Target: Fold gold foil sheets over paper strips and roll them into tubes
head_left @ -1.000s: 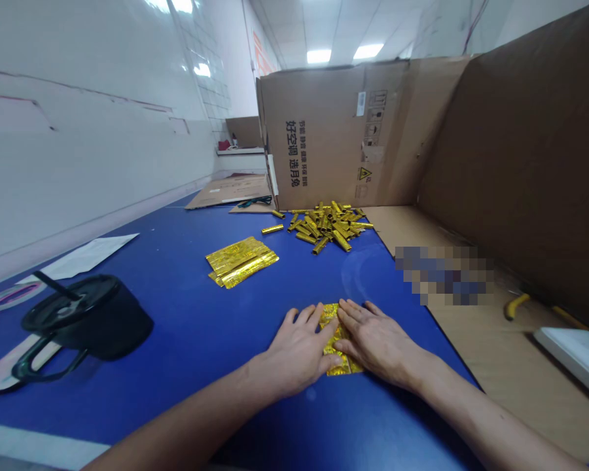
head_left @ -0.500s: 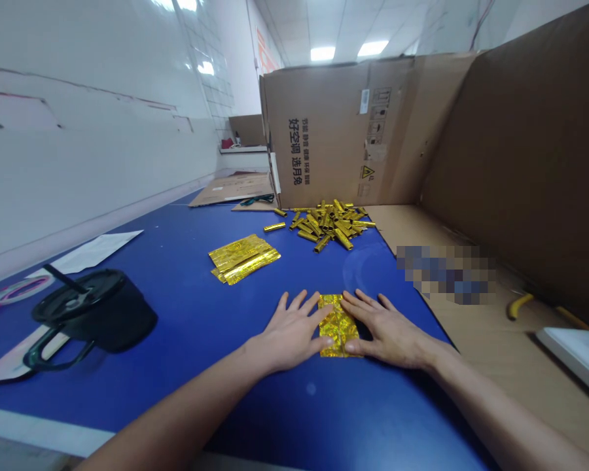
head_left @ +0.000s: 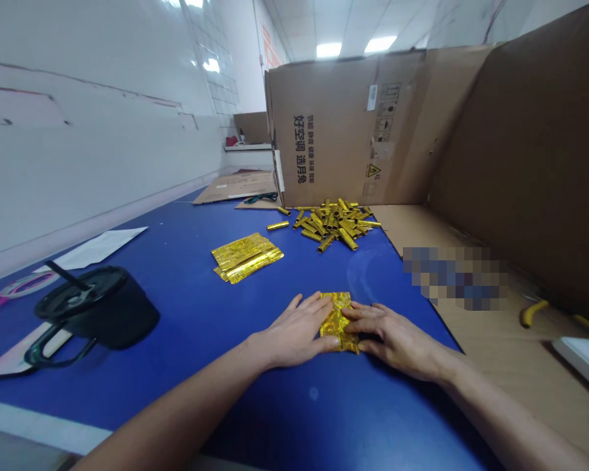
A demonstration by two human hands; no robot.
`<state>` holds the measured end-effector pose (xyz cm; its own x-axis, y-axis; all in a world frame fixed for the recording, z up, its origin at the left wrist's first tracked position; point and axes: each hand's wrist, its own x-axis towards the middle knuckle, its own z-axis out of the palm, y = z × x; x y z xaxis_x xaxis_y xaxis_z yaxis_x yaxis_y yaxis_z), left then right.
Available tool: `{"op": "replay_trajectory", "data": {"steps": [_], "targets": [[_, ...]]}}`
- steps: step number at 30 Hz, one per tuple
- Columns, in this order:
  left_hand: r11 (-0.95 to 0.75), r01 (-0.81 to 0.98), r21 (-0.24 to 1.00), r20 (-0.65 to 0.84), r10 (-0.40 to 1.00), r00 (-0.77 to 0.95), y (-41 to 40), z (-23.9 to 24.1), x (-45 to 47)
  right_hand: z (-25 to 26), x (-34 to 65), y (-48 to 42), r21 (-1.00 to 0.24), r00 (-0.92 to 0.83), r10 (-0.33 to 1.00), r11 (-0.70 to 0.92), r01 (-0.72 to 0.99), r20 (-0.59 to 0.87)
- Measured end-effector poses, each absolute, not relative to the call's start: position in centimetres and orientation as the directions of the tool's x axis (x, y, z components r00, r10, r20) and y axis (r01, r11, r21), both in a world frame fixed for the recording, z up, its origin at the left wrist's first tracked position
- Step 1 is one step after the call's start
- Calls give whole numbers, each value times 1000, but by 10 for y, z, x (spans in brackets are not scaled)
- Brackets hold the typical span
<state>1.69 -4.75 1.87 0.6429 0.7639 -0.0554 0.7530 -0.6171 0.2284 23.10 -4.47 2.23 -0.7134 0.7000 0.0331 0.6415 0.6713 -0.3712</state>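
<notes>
A small shiny gold foil sheet [head_left: 332,326] lies on the blue table between my two hands. My left hand [head_left: 297,332] rests flat over its left side, fingers stretched out and the thumb along the near edge. At the right edge, my right hand [head_left: 395,337] has bent fingers and thumb closed on the foil; the part under the fingers is hidden. Farther off to the left sits a short stack of flat gold foil sheets [head_left: 248,256]. Beyond, a heap of narrow gold foil tubes [head_left: 331,226] lies near the cardboard, with a couple of tubes apart on its left.
A black lidded mug [head_left: 105,307] with a straw stands at left on the blue table [head_left: 186,392], near white paper [head_left: 98,248] and a pink-edged roll [head_left: 29,282]. A large cardboard box [head_left: 343,131] closes off the back; more cardboard [head_left: 491,353] lies right.
My right hand's fingers have curled in at the sheet's right edge, where they lay flatter before. My left fingers have drawn together and slid farther over the foil. The view has shifted slightly.
</notes>
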Motion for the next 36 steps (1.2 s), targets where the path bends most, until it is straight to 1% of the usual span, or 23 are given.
{"op": "replay_trajectory", "data": {"steps": [3, 6, 10, 14, 17, 20, 23, 27, 31, 36], "targets": [[-643, 724, 251, -109, 724, 681, -44, 19, 12, 24, 231, -44, -385, -714, 699, 668, 637, 31], [-674, 699, 241, -145, 687, 712, -41, 17, 8, 26, 233, -44, -410, -715, 699, 652, 638, -3], [-674, 696, 246, -142, 686, 714, -40, 16, 6, 27, 235, -42, -425, -708, 705, 627, 653, -49], [-666, 697, 265, -118, 695, 709, -40, 18, 6, 23, 237, -40, -440, -704, 710, 624, 646, -26], [-651, 699, 296, -127, 698, 704, -40, 19, 7, 23, 237, -40, -479, -711, 703, 619, 622, -16], [-625, 710, 325, -131, 713, 688, -40, 19, 8, 24, 234, -40, -533, -697, 715, 611, 586, 54], [-604, 720, 341, -96, 740, 666, -40, 18, 9, 22, 230, -40, -550, -626, 768, 585, 597, 138], [-589, 737, 332, -4, 780, 626, -40, 16, 14, 17, 225, -39, -488, -533, 826, 547, 680, 185], [-586, 747, 315, 110, 804, 584, -38, 11, 20, 12, 221, -38, -405, -451, 876, 479, 779, 169], [-579, 762, 291, 198, 815, 544, -36, 3, 24, 12, 219, -38, -380, -350, 933, 355, 854, 86]]}}
